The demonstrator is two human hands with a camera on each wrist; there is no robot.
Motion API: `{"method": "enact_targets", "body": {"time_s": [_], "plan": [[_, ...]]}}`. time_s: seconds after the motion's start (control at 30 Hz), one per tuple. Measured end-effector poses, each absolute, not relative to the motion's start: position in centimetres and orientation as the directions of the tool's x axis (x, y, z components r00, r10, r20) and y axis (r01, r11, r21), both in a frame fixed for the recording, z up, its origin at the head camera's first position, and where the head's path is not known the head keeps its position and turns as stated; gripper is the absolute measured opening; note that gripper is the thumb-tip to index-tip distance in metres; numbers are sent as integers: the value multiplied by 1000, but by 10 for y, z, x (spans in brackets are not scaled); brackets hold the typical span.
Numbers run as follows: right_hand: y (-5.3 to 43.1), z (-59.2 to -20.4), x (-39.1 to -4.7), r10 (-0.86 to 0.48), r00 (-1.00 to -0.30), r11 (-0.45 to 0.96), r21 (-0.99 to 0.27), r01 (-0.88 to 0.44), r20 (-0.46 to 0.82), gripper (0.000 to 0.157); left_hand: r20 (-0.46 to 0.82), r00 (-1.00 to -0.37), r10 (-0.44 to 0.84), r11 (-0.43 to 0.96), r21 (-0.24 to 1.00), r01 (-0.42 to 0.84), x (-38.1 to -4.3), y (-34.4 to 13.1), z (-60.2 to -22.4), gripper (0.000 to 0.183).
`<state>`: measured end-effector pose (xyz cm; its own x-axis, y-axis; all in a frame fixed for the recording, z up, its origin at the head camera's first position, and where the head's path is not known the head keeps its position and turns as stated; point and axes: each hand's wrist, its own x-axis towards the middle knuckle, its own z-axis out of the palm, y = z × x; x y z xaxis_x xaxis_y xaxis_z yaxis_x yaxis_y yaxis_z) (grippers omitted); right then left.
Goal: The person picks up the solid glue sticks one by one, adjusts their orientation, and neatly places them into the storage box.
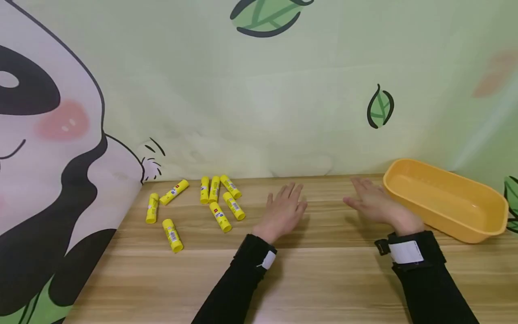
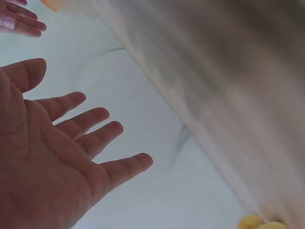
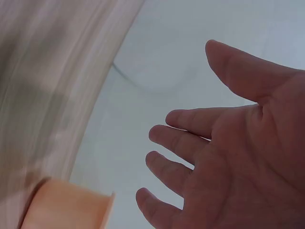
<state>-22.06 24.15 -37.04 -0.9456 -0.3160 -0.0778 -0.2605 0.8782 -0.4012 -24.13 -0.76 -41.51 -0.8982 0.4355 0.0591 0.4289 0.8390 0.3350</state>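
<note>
My left hand [image 1: 282, 211] hovers palm down over the middle of the wooden table, its fingers spread and holding nothing. To its left lie several yellow glue sticks; the closest are one glue stick [image 1: 234, 206] and another glue stick [image 1: 220, 217]. My right hand [image 1: 380, 204] is also held out flat with nothing in it, just left of an orange-yellow plastic basin [image 1: 453, 225]. Both wrist views show bare palms: the left palm [image 2: 47, 157] has its fingers apart, the right palm [image 3: 238, 167] has its fingers slightly bent.
Farther left are a glue stick [image 1: 172, 235], an upright-lying glue stick [image 1: 152, 208] and a slanted glue stick [image 1: 174, 192]. Behind the wooden table [image 1: 315, 283] hangs a pale green printed backdrop [image 1: 315, 103] with leaves and a panda. It meets the table's back edge.
</note>
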Motion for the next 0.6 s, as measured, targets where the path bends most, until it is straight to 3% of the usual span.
{"method": "enact_targets", "body": {"time_s": [0.6], "plan": [[309, -367, -199, -242, -967, 861, -476, -178, -77, 79, 41, -847, 531, 777, 376, 505, -256, 34, -391, 55]]}}
